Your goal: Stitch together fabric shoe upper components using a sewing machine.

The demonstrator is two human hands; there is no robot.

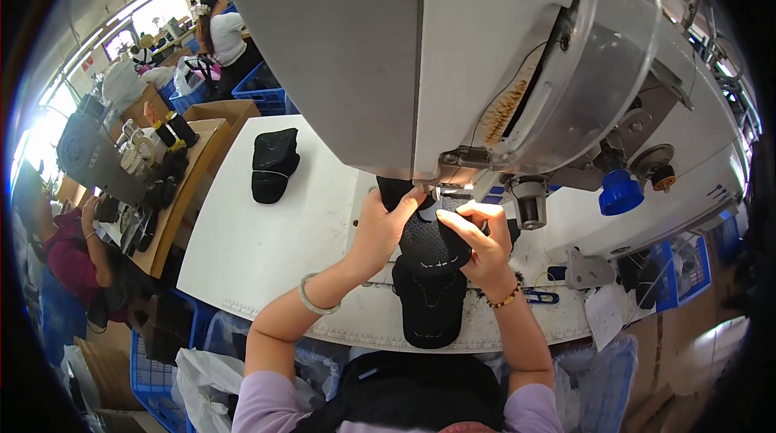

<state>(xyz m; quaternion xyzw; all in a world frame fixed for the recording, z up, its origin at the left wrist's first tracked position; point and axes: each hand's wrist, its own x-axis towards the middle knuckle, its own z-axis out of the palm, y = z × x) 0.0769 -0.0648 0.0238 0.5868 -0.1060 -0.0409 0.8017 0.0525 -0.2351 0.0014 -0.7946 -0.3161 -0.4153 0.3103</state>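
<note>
Under the head of a large white sewing machine [356, 53], I hold a black shoe upper [432, 245] with a dotted white line across its toe. My left hand [378, 227] is closed on its left edge, thumb pressed near the needle area. My right hand [483, 245] pinches the right edge, thumb and forefinger close together by the presser foot. The stitching point itself is partly hidden by fingers and machine. Beneath the held piece, nearer me, lies another black upper [430, 316]. A bound bundle of black uppers [273, 166] rests on the table's left side.
Blue-handled thread snips [540, 296] and a paper slip [606, 316] lie right of my right wrist. A blue knob [621, 192] juts from the machine. Blue crates [683, 271] stand around the white table [234, 231]. A person in maroon [73, 259] works at left.
</note>
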